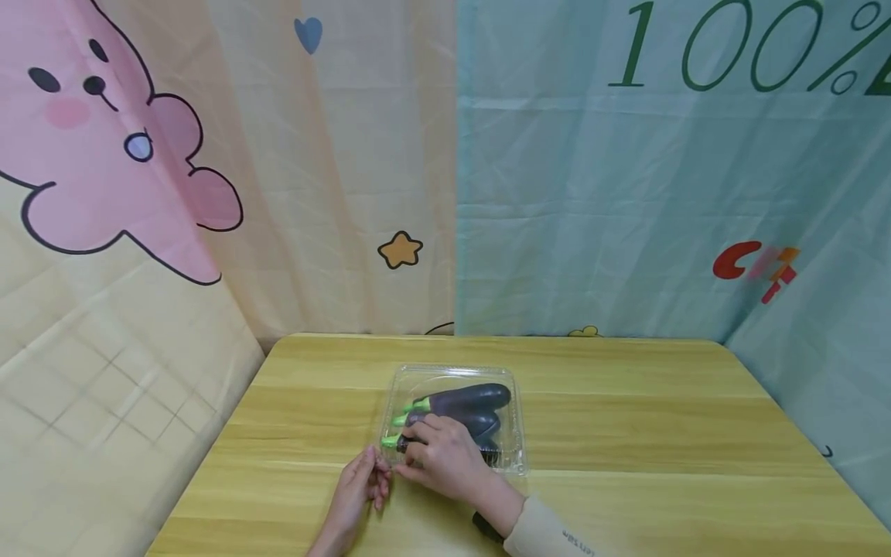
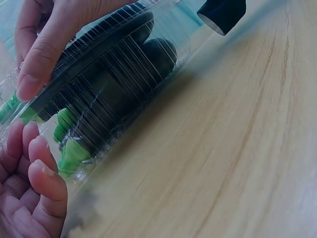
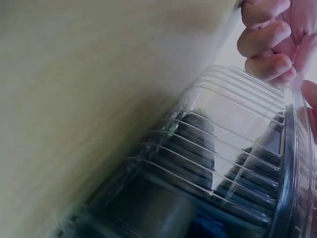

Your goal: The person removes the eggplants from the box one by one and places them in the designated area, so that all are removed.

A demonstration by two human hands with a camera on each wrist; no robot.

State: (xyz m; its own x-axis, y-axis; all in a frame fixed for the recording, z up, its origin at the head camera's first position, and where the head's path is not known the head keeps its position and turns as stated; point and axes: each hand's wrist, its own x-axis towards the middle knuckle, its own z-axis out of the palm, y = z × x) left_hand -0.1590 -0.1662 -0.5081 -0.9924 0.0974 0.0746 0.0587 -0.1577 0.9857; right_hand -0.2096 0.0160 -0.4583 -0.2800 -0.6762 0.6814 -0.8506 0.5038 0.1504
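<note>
A clear plastic box (image 1: pixel 517 449) with ribbed walls stands on the table and holds several dark purple eggplants (image 1: pixel 468 398) with green stems. My left hand (image 1: pixel 356 489) is at the box's front left corner, fingers curled, pinching the edge there; the right wrist view shows those curled fingers (image 3: pixel 267 44) against the rim. My right hand (image 1: pixel 448 458) reaches over the front of the box and covers part of the eggplants. In the left wrist view, the right thumb (image 2: pixel 42 62) lies on the rim near that corner, with the fingers behind it, gripping the edge.
The wooden table (image 1: pixel 626 433) extends on both sides of the box. Printed curtains (image 1: pixel 376 155) hang behind it and along the sides. A black object (image 1: pixel 487 527) shows beneath the right sleeve (image 1: pixel 550 530), close to the table's front.
</note>
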